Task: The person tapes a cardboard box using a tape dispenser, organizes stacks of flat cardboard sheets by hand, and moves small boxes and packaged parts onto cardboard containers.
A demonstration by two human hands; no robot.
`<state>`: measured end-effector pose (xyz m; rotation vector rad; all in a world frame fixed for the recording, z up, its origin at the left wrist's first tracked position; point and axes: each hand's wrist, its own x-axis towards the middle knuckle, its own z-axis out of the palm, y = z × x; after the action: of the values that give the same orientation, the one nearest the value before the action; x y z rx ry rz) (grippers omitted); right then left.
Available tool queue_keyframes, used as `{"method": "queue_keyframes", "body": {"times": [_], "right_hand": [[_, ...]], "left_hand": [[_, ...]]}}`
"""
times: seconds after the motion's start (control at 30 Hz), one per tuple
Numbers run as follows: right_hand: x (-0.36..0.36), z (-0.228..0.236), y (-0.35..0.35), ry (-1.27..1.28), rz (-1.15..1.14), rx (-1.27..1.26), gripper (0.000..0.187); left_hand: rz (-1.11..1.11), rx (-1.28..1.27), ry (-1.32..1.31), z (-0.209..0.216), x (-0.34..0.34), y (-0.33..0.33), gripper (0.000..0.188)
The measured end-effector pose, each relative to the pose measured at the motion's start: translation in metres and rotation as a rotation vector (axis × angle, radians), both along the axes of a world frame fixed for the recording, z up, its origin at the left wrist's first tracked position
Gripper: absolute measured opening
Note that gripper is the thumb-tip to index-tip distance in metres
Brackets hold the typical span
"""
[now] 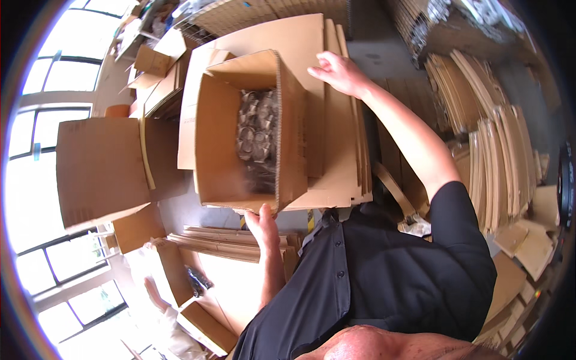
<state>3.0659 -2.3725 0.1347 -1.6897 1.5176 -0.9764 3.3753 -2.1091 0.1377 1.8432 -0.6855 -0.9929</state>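
By the left hand [262,228], the near edge of the open carton [294,138] is touched; whether it is clamped cannot be told. That edge is probably best kept supported, lest the load slide. The carton is brown, deep, part-filled with clear-wrapped round pieces [255,135], and set on stacked cardboard sheets [339,144]. Rightward, the right hand [339,72] is held free, fingers bent, slightly apart.

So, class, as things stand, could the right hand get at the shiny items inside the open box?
Probably yes: the right hand looks empty and nothing covers the shiny items, though it would have to clear the right wall of the open box.
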Motion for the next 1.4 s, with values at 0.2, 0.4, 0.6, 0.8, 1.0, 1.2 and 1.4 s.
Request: {"method": "queue_keyframes", "body": {"times": [0.2,0.4,0.6,0.8,1.0,1.2,1.4], "right_hand": [[0.098,-0.013,-0.099,0.218,-0.014,-0.064,0.067],[0.079,-0.017,-0.086,-0.094,0.009,0.046,0.029],[0.033,-0.013,0.051,-0.067,-0.176,-0.075,0.024],[0.032,0.02,0.237,0.094,-0.339,-0.054,0.024],[0.048,0.027,0.299,0.165,-0.386,-0.056,0.026],[0.022,0.055,0.237,0.45,-0.065,0.354,0.053],[0.006,0.038,0.211,0.425,0.066,0.406,0.04]], "left_hand": [[-0.073,-0.142,-0.141,-0.022,-0.006,0.011,0.042],[-0.199,0.025,-0.244,0.001,0.007,0.012,0.038],[-0.42,-0.149,-0.213,-0.007,0.086,0.022,0.036],[-0.606,-0.036,0.133,0.018,0.138,0.001,0.029],[-0.701,0.089,-0.283,0.03,0.155,-0.036,0.038],[-0.532,0.158,-0.334,0.012,0.169,-0.059,0.041],[-0.617,0.138,-0.708,0.017,0.159,-0.074,0.033]]}}
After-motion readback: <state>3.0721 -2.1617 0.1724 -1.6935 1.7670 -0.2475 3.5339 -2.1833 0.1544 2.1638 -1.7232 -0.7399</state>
